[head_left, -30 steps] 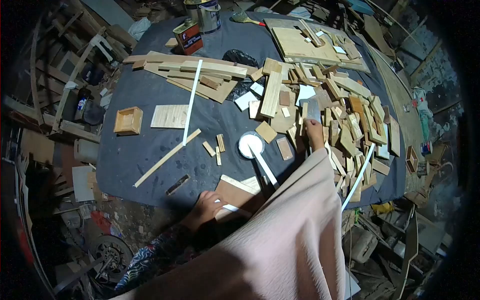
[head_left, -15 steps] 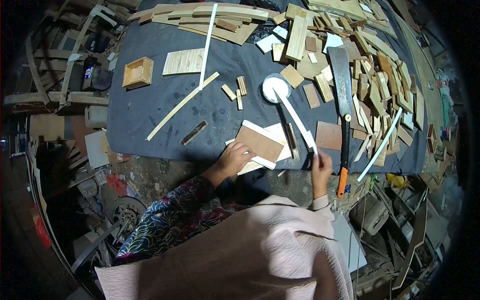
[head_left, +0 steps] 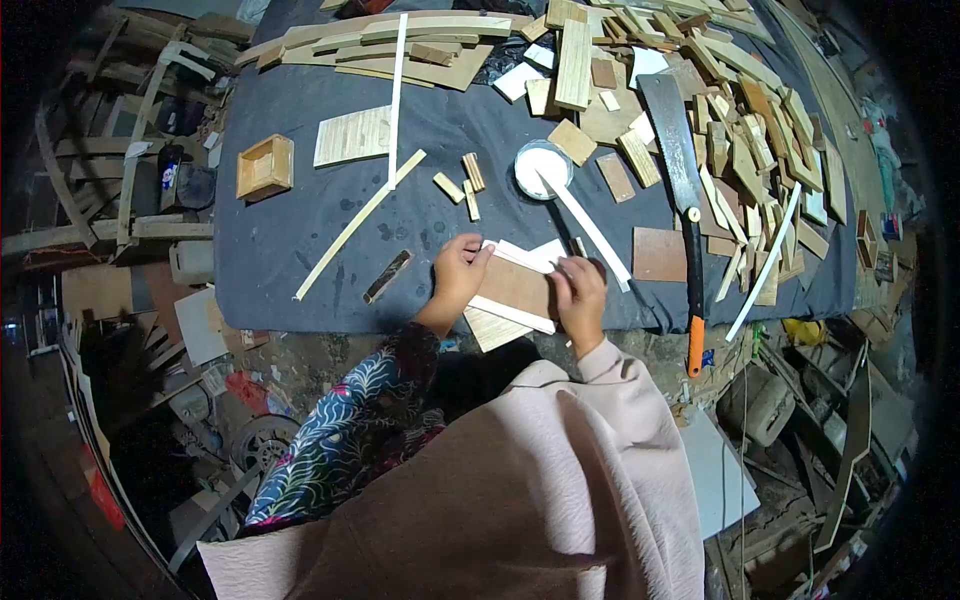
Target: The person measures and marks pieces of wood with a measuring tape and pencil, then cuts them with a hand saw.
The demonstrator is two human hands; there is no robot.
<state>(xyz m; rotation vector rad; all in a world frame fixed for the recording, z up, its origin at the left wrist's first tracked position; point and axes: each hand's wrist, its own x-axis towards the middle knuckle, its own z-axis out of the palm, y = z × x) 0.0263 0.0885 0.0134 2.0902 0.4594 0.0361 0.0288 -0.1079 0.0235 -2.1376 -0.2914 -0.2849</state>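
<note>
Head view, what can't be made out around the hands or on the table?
In the head view:
Brown panel: left edge partly covered by the left hand, right edge partly by the right hand.
Dark cloth: far edge cut off by the picture's top.

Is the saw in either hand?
No, the saw lies on the table, while the left hand and right hand are at the brown panel.

A box (head_left: 262,190), tub (head_left: 518,182) and wood pieces (head_left: 745,176) lie on dark cloth (head_left: 262,262).
</note>
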